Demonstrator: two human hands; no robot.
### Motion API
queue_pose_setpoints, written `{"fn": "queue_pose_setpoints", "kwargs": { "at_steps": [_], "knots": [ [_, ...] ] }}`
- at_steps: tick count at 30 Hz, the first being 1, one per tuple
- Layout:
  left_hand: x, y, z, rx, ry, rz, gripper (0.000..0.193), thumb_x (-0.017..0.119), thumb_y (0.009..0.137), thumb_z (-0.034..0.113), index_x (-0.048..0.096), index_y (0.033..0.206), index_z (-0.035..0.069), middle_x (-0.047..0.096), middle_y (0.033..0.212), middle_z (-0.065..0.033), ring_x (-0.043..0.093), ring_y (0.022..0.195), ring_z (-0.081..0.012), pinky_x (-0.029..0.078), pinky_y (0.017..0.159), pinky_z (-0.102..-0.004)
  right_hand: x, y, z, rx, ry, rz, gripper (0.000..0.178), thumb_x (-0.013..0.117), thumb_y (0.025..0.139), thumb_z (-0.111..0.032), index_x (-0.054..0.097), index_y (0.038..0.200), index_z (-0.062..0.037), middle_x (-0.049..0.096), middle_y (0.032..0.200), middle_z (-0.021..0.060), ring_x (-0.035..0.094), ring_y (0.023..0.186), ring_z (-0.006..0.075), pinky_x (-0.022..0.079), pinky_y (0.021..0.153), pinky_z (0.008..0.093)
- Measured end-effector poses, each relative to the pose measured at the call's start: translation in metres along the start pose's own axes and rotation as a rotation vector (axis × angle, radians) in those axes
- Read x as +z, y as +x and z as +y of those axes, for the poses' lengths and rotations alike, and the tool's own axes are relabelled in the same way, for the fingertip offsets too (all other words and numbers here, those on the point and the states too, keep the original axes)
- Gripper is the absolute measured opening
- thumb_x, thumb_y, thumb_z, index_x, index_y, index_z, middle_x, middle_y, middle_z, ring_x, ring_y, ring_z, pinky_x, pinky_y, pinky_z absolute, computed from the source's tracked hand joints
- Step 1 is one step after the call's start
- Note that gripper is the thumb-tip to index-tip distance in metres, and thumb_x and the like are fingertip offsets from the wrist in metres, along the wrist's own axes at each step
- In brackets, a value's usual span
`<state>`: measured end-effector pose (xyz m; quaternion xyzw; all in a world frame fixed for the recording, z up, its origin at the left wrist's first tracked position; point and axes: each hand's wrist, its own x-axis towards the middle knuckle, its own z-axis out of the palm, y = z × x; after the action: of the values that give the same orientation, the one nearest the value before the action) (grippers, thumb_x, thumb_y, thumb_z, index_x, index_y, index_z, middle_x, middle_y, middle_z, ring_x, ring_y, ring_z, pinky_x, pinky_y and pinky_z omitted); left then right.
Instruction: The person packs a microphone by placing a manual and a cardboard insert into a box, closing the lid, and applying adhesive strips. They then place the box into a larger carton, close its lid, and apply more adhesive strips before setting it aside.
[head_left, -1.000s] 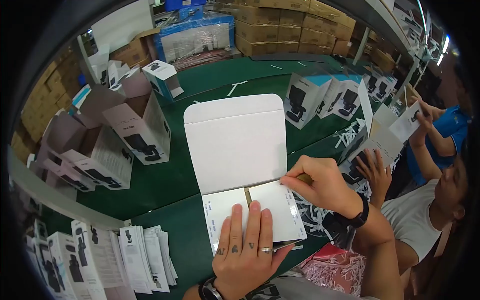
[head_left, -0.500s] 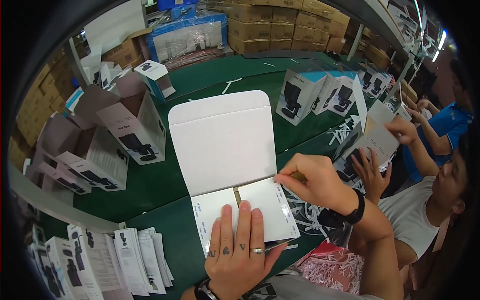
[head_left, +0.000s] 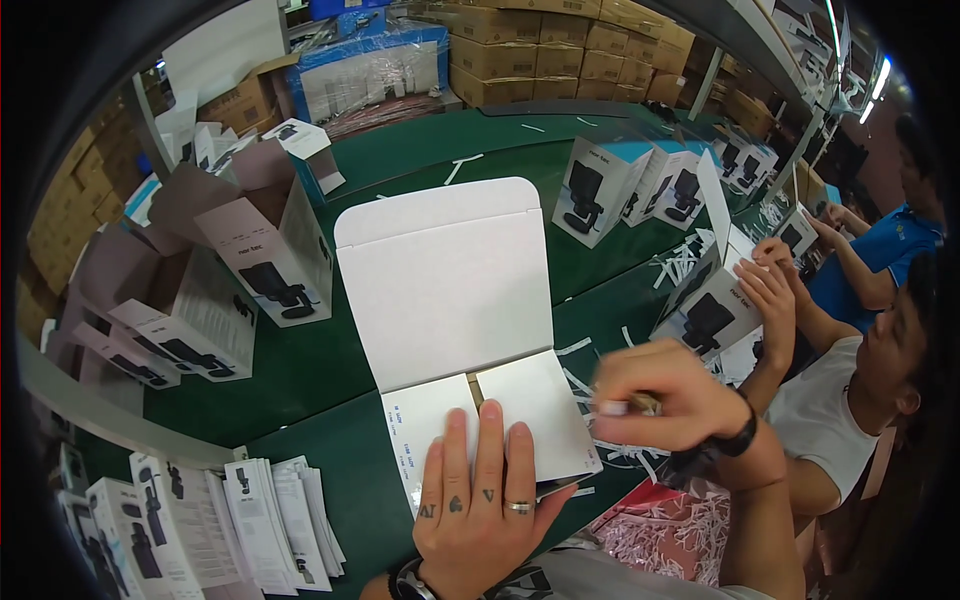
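Note:
In front of me stands a white carton [head_left: 530,420], its big lid panel [head_left: 445,300] folded up and away. Two inner flaps lie closed, with a narrow gap between them. My left hand [head_left: 480,505] rests flat across both flaps, fingers stretched out and slightly spread. Along the left flap's outer edge runs a strip with blue print [head_left: 403,450]; on the right flap only a small printed bit shows at the near corner. Just right of the carton is my right hand [head_left: 670,395], fingers curled and smeared by motion. Something brownish shows between its fingers, but I cannot make it out.
Several open printed cartons [head_left: 270,260] stand on the green table at left, beside stacked leaflets [head_left: 265,520]. More cartons [head_left: 600,190] stand at far right. Peeled strips litter the right side and a pink-lined container [head_left: 665,540]. A co-worker's hands [head_left: 770,290] hold another carton.
My right hand has moved from the right flap's edge out to the right. Most of the printed strip has come off that flap. My left hand stays in place. The co-worker's carton has turned.

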<state>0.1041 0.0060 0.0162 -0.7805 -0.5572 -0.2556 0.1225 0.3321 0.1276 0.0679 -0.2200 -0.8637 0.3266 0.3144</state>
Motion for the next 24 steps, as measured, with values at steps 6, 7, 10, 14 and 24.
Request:
{"fn": "queue_pose_setpoints", "kwargs": {
  "at_steps": [6, 7, 10, 14, 24],
  "knots": [
    [0.005, -0.008, -0.009, 0.048, -0.023, 0.049, 0.064, 0.071, 0.091, 0.051, 0.064, 0.133, 0.003, 0.063, 0.139, -0.0185, 0.058, 0.131, -0.0400, 0.046, 0.107, -0.0473, -0.037, -0.008, -0.031, 0.365, -0.511, -0.179, 0.036, 0.080, 0.083, -0.016, 0.068, 0.112, 0.0012, 0.066, 0.087, 0.0088, 0.064, 0.072, 0.0260, 0.048, 0.061, 0.0331],
    [0.003, -0.009, -0.011, 0.036, 0.000, 0.044, 0.064, 0.071, 0.091, 0.051, 0.064, 0.133, 0.003, 0.063, 0.139, -0.0185, 0.058, 0.131, -0.0400, 0.046, 0.107, -0.0473, -0.029, -0.004, -0.027, 0.313, -0.628, -0.216, 0.036, 0.079, 0.083, -0.014, 0.068, 0.115, 0.0010, 0.066, 0.089, 0.0100, 0.065, 0.075, 0.0281, 0.050, 0.063, 0.0344],
    [-0.014, -0.010, -0.007, 0.052, 0.030, -0.036, 0.059, 0.071, 0.093, 0.046, 0.064, 0.133, 0.003, 0.063, 0.137, -0.0190, 0.058, 0.131, -0.0376, 0.046, 0.107, -0.0456, -0.001, 0.027, -0.044, 0.127, -0.625, -0.170, 0.036, 0.076, 0.086, -0.011, 0.068, 0.119, 0.0004, 0.066, 0.093, 0.0124, 0.065, 0.079, 0.0320, 0.052, 0.069, 0.0374],
    [-0.015, -0.009, 0.008, 0.062, -0.002, -0.022, 0.053, 0.057, 0.102, 0.043, 0.063, 0.133, 0.000, 0.063, 0.137, -0.0209, 0.058, 0.132, -0.0331, 0.042, 0.113, -0.0420, 0.045, 0.075, -0.051, -0.045, -0.343, -0.099, 0.029, 0.075, 0.086, -0.008, 0.068, 0.114, -0.0015, 0.063, 0.096, 0.0144, 0.066, 0.081, 0.0338, 0.054, 0.074, 0.0393],
    [-0.002, -0.021, -0.003, 0.064, -0.058, 0.117, 0.052, 0.071, 0.092, 0.041, 0.068, 0.128, 0.004, 0.067, 0.130, -0.0166, 0.062, 0.125, -0.0323, 0.047, 0.107, -0.0426, 0.093, 0.107, -0.029, -0.028, -0.338, -0.085, 0.014, 0.077, 0.085, -0.007, 0.067, 0.094, -0.0031, 0.063, 0.093, 0.0125, 0.067, 0.081, 0.0316, 0.055, 0.071, 0.0375]
  ]
}}
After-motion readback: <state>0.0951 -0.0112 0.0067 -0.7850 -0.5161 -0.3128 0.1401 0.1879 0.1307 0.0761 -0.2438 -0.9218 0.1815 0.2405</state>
